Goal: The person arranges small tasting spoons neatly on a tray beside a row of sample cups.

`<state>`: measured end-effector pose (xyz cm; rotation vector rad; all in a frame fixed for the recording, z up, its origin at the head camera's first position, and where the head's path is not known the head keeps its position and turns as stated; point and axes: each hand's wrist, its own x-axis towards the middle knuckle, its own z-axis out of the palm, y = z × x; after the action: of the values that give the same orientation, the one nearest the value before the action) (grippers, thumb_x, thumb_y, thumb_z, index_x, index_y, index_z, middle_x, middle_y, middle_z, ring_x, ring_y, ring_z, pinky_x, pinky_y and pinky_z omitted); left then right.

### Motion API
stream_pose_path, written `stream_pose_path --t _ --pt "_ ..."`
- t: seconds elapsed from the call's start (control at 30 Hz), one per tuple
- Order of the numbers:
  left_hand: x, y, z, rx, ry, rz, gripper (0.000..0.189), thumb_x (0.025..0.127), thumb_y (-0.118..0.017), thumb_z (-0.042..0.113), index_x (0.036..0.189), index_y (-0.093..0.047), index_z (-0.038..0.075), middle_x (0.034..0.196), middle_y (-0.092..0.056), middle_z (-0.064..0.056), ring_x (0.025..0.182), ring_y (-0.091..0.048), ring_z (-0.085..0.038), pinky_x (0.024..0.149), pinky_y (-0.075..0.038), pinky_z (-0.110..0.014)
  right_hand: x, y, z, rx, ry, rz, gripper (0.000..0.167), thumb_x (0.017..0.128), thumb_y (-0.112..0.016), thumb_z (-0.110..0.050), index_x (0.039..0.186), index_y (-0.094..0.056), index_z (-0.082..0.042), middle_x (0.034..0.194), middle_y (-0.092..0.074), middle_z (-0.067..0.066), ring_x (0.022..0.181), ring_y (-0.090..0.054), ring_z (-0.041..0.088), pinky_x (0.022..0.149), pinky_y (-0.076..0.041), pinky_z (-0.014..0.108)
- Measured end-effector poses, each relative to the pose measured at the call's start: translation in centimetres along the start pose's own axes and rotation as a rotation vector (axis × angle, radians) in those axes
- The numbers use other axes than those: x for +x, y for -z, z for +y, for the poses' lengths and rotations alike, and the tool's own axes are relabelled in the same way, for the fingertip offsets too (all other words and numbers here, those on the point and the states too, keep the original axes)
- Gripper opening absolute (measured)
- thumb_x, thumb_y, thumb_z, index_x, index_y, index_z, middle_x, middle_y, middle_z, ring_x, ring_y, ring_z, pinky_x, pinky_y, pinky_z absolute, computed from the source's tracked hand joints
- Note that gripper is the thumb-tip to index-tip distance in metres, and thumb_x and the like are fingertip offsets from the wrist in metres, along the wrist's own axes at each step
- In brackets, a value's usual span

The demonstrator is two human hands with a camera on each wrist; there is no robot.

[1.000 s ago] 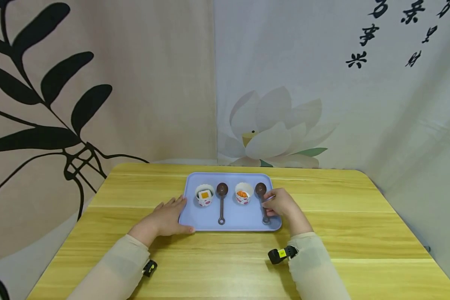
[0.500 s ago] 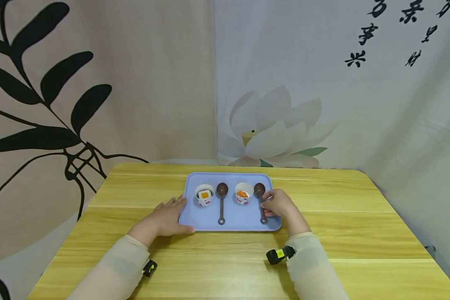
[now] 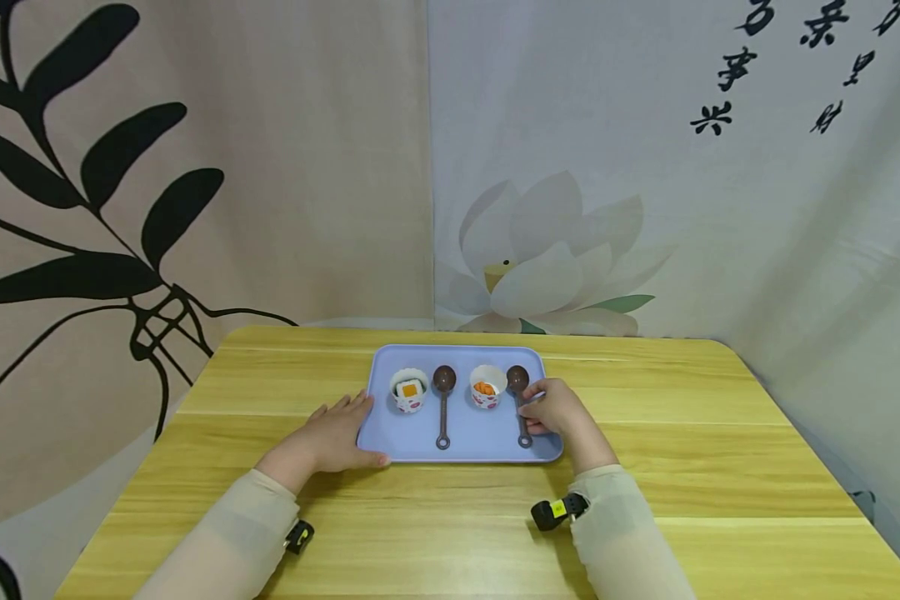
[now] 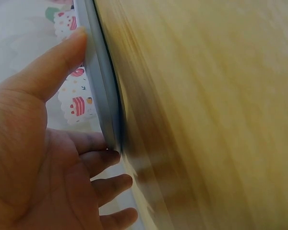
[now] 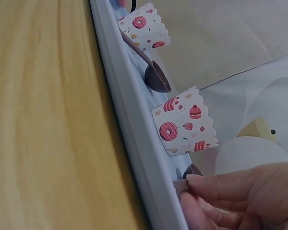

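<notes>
On a light blue tray (image 3: pixel 487 442) stand two patterned paper cups. The left cup (image 3: pixel 408 402) contains a white-and-orange piece, and the right cup (image 3: pixel 487 401) has small orange pieces. A brown spoon (image 3: pixel 443 404) with a ringed handle lies between the cups. Right of the second cup is a matching spoon (image 3: pixel 518 379), its handle pinched by my right hand (image 3: pixel 565 411) between thumb and fingers. My left hand (image 3: pixel 330 437) rests at the tray's front left corner, fingers extended along the left side and thumb (image 4: pixel 62 60) against the front rim.
The tray sits near the far edge of a yellow wood-grain table (image 3: pixel 450 533). Behind hangs a printed curtain (image 3: pixel 330 167) with leaves, a lotus and dark characters. Each wrist wears a black camera, the right one (image 3: pixel 558 510) hanging low over the tabletop.
My right hand has shifted the right spoon slightly left, closer to the right cup. The left hand, tray and cups stay where they were.
</notes>
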<state>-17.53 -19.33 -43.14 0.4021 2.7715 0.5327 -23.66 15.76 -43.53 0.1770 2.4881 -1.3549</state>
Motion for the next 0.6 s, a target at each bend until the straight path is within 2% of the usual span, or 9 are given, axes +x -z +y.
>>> stream_pose_path --t 0.6 --pt "-0.06 0.04 0.00 0.000 0.002 -0.004 0.111 0.081 -0.075 0.060 0.154 -0.025 -0.008 0.160 -0.024 -0.027 0.146 -0.021 -0.050 0.116 -0.014 -0.066 0.16 -0.01 0.00 -0.024 -0.026 0.014 0.023 0.090 -0.070 0.005 0.111 -0.062 0.005 0.080 -0.063 0.013 0.063 -0.064 0.016 0.059 -0.060 0.030"
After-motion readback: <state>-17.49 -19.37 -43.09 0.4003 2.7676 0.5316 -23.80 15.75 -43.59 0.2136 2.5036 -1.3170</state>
